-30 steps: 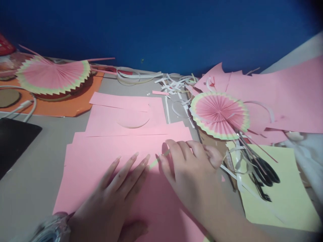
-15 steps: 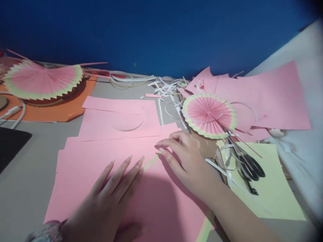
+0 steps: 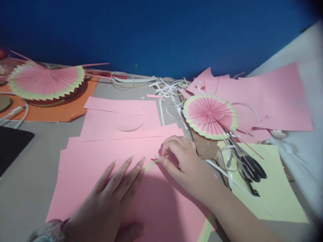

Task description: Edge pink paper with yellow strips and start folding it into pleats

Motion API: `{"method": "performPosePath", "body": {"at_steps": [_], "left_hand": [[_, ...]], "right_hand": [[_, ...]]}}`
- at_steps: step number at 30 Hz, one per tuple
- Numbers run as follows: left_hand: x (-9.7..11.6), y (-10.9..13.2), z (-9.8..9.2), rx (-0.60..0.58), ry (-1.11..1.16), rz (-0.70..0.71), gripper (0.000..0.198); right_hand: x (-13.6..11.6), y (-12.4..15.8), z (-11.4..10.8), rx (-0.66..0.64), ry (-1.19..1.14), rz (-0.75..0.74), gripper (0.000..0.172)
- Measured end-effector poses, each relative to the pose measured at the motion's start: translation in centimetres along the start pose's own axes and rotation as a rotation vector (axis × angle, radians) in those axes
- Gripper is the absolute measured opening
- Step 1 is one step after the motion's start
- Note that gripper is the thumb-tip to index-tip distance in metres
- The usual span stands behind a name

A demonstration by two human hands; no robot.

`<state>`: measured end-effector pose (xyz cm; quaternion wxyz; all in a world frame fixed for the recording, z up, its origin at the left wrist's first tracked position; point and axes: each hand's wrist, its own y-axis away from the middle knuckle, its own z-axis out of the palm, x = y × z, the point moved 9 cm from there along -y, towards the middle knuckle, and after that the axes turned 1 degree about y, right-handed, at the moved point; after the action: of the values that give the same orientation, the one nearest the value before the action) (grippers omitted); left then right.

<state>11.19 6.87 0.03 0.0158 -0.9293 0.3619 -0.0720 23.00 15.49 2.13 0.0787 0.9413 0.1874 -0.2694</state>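
A large sheet of pink paper point(image 3: 83, 158) lies in front of me. My left hand point(image 3: 108, 198) rests flat on it, fingers stretched out, its fingertips at one end of a thin light-green paper strip point(image 3: 150, 164). Thumb and forefinger of my right hand point(image 3: 185, 164) pinch the strip's other end, a small piece of which stands up between them. Another green band point(image 3: 207, 228) runs along the pink sheet's lower right edge, partly hidden by my right forearm.
Behind lies a smaller pink sheet point(image 3: 121, 117). A round pleated pink-and-green paper fan point(image 3: 209, 112) is at right, near black-handled scissors point(image 3: 252, 168) on yellow-green paper point(image 3: 280, 195). White paper scraps point(image 3: 165, 88) lie at the back; another fan point(image 3: 47, 80) is at left.
My right thumb and forefinger have closed further on the strip, and its end is now lifted and bent up. My left hand stays pressed in the same place. The view has shifted slightly.
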Motion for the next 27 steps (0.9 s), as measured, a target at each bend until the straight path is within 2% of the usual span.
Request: {"method": "performPosePath", "body": {"at_steps": [7,16,27], "left_hand": [[0.0,-0.2,-0.3,0.009,-0.010,-0.009,0.078],[0.2,-0.1,-0.2,0.001,-0.012,-0.002,0.078],[0.1,-0.1,-0.2,-0.008,-0.005,-0.003,0.078]], "right_hand": [[0.6,-0.1,0.2,0.007,0.017,0.065,0.018],[-0.9,-0.3,0.4,0.148,0.273,-0.056,0.019],[0.0,-0.4,0.6,0.109,0.186,0.029,0.019]]}}
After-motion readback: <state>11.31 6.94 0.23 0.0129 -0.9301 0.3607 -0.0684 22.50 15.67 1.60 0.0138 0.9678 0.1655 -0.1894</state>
